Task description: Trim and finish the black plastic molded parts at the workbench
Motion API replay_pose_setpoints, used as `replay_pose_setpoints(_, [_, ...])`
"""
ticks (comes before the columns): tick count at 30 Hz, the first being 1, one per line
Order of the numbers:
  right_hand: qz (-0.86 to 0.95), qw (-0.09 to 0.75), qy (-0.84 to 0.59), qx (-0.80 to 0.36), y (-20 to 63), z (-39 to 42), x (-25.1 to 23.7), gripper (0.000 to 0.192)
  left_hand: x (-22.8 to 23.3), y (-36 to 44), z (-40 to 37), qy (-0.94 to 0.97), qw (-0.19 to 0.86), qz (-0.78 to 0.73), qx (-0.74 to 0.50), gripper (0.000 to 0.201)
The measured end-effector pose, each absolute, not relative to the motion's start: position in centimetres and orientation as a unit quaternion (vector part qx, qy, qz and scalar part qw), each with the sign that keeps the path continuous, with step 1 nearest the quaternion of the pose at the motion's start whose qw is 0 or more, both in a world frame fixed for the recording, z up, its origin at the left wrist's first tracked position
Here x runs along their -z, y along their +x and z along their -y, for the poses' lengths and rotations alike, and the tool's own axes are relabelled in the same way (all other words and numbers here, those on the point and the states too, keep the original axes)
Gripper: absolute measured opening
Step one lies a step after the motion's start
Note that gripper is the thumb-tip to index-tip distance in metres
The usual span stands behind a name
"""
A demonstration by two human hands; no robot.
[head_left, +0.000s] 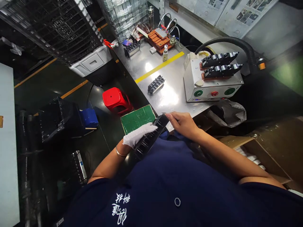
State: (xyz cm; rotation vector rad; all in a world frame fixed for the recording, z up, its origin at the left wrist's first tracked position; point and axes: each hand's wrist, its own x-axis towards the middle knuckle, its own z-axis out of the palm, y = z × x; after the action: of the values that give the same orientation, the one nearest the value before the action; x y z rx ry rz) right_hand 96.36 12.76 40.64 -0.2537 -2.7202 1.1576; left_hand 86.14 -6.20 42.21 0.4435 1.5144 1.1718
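Black ribbed part (151, 137) held lower centre, long axis lower-left to upper-right; gloved left hand (137, 135) closed mid-length, bare right hand (183, 123) pinched on upper-right end.

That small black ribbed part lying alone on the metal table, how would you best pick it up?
Probably across its two long sides, coming straight down from above. The ribbed part lies flat on the steel table, long and narrow, with bare surface all around it.

Ribbed part (151, 136) between hands, control box (211, 81) behind.
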Motion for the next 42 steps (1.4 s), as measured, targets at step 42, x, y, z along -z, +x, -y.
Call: replay_pose_setpoints(42, [0.958, 0.126, 0.171, -0.194, 97.3, -15.0, -43.5, 0.056, -41.6, 88.6, 6.8, 0.221, 0.236, -0.718, -0.617, 0.047])
